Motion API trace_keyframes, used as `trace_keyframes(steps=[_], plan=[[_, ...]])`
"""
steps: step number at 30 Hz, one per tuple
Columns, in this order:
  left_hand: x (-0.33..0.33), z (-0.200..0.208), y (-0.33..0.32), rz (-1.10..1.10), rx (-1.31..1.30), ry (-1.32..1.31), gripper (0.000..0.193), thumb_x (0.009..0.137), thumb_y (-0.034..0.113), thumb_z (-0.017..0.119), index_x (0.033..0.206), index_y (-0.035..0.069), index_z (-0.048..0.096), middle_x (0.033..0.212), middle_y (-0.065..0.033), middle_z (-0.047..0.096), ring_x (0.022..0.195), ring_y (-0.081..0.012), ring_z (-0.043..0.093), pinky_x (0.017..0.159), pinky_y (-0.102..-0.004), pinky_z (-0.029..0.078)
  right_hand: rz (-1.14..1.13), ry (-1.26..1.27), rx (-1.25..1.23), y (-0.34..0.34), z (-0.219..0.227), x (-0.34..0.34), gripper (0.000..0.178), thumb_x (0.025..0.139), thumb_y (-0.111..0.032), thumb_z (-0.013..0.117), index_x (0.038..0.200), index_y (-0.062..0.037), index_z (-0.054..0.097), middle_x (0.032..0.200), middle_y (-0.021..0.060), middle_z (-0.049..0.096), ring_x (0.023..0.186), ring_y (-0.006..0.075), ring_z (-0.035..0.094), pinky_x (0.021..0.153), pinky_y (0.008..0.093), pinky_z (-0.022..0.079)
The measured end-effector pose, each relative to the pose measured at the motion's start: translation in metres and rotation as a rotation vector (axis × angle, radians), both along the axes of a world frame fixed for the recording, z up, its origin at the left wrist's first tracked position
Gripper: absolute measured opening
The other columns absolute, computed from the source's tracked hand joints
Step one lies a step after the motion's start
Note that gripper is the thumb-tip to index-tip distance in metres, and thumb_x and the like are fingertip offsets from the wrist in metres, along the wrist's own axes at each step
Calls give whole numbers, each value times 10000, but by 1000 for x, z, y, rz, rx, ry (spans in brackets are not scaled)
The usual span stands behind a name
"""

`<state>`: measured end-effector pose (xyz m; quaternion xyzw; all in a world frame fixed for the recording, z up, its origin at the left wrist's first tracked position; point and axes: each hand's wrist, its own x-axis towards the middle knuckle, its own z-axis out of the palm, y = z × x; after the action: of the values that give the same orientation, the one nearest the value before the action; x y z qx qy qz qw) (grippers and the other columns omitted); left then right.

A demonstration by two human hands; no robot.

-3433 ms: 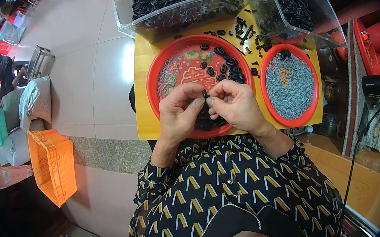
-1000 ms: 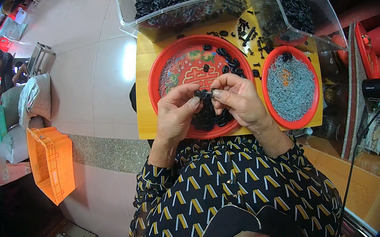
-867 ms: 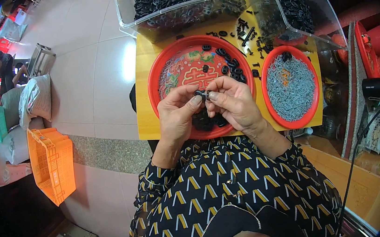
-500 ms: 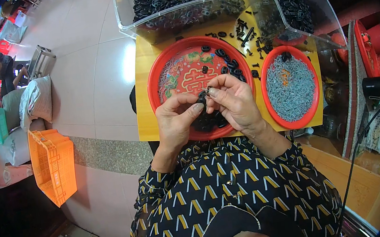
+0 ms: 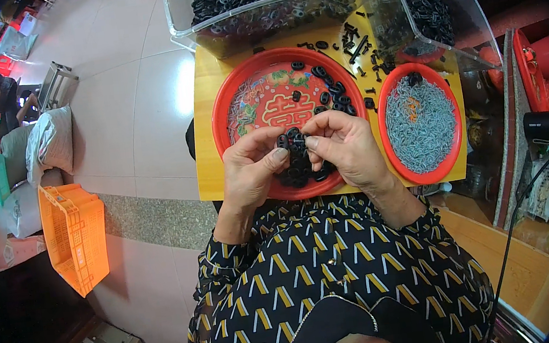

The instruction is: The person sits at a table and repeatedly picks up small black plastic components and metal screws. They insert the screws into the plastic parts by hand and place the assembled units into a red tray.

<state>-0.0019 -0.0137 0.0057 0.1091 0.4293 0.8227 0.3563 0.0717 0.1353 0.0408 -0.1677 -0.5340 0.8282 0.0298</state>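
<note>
Over the near part of a round red tray (image 5: 220, 113), my two hands meet at chest height. My left hand (image 5: 251, 166) pinches a small black oval plastic part (image 5: 282, 142) between thumb and fingertips. Close beside it, my right hand (image 5: 348, 148) has thumb and forefinger pressed together; whatever they grip is too small to make out against the dark parts. Below the fingers lies a pile of black plastic parts (image 5: 296, 174). More black two-holed pieces (image 5: 341, 99) run along the tray's right side, and thin pale pins lie at its left.
An oval red tray (image 5: 459, 143) of silvery screws (image 5: 419, 131) stands to the right. Two clear bins (image 5: 282, 1) (image 5: 428, 8) of black parts stand at the back of the yellow table (image 5: 210, 172). Loose black bits lie between. An orange basket (image 5: 79, 238) is at the left.
My hands have drawn level, with the right fingertips lower and the left slightly higher. The view has shifted slightly.
</note>
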Motion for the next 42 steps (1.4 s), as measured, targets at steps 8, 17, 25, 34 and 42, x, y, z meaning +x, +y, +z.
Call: trace_keyframes(steps=[8, 17, 25, 34, 42], plan=[[0, -1, 1, -19, 8, 39, 278, 740, -14, 614, 1009, -22, 545, 792, -44, 582, 670, -91, 546, 603, -202, 461, 28, -56, 119, 0, 0, -1, 100, 758, -9, 566, 836, 10, 508, 722, 10, 524, 579, 46, 516, 470, 180, 453], [3, 4, 4, 1, -69, 87, 282, 733, -30, 613, 1007, -21, 551, 786, -26, 574, 685, -81, 544, 617, -199, 461, 28, -69, 181, 1, 0, -1, 96, 762, 37, 538, 849, 14, 504, 709, 29, 521, 560, 55, 519, 483, 175, 459], [5, 8, 5, 8, -175, 212, 278, 733, -26, 618, 1003, -26, 552, 782, -2, 551, 701, -59, 514, 626, -182, 431, 41, -76, 191, -1, 2, -1, 91, 757, 29, 553, 833, 9, 508, 709, 15, 525, 557, 43, 519, 479, 167, 451], [7, 9, 5, 3, -177, 252, 261, 746, -26, 604, 1001, -32, 549, 775, -8, 553, 697, -60, 514, 622, -180, 427, 50, -60, 204, -2, 0, -2, 92, 760, -5, 558, 831, 5, 500, 714, 5, 530, 567, 38, 520, 457, 171, 442], [4, 8, 3, -6, -136, 226, 251, 752, -34, 590, 999, -30, 549, 797, -39, 584, 720, -80, 551, 646, -201, 460, 122, 4, -77, 5, -4, -4, 113, 761, 4, 585, 854, 16, 523, 743, 42, 549, 599, 86, 556, 528, 204, 498]])
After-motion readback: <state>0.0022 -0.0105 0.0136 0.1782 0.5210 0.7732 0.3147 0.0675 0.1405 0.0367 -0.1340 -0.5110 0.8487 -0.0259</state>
